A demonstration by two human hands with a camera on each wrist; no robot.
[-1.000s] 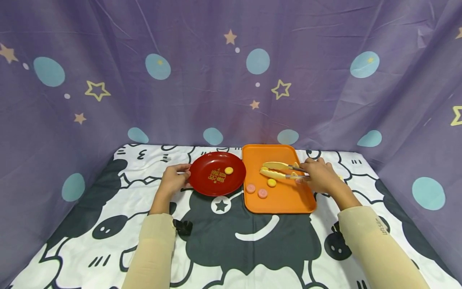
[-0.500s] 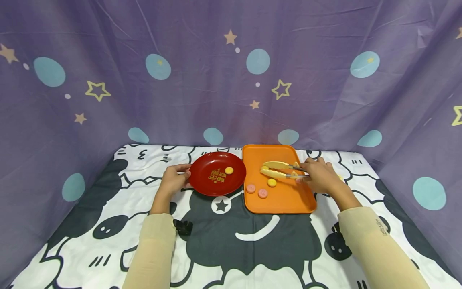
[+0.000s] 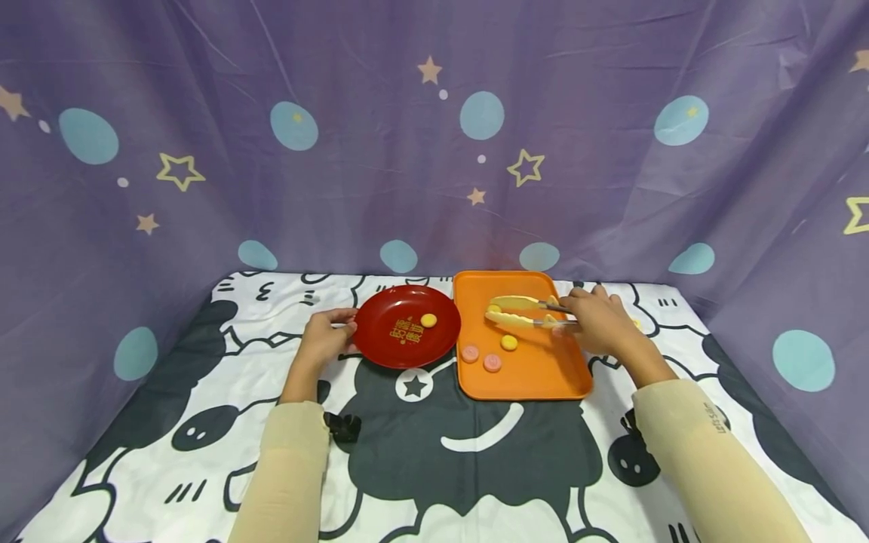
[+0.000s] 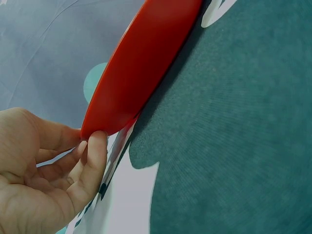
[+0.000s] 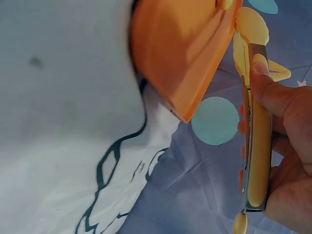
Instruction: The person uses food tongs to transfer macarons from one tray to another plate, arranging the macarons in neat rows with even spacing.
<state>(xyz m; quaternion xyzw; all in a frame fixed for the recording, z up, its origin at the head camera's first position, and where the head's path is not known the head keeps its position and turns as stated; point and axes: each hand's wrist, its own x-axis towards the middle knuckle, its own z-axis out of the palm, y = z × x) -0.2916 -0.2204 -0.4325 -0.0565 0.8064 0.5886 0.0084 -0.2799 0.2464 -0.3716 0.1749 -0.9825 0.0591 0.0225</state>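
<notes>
A round red plate (image 3: 380,343) with gold characters lies left of the orange tray (image 3: 543,377). One small yellow disc (image 3: 428,320) is on the plate. My left hand (image 3: 323,337) pinches the plate's left rim between thumb and fingers, as the left wrist view confirms. In my right hand (image 3: 597,320) are yellow-tipped metal tongs (image 3: 512,320), held over the tray with their arms apart. Between their tips is a yellow disc (image 3: 494,308); whether it is gripped or lifted I cannot tell. Another yellow disc (image 3: 509,343) and two pink discs (image 3: 470,354) lie on the tray.
A cloth with black-and-white cartoon print (image 3: 475,483) covers the table. Purple curtain (image 3: 380,136) with stars and dots hangs behind and along both sides. The tray's left edge is right against the plate's right side.
The tongs have moved slightly toward the back of the tray, and the yellow disc between their tips has shifted with them. My left hand and the plate stay in place.
</notes>
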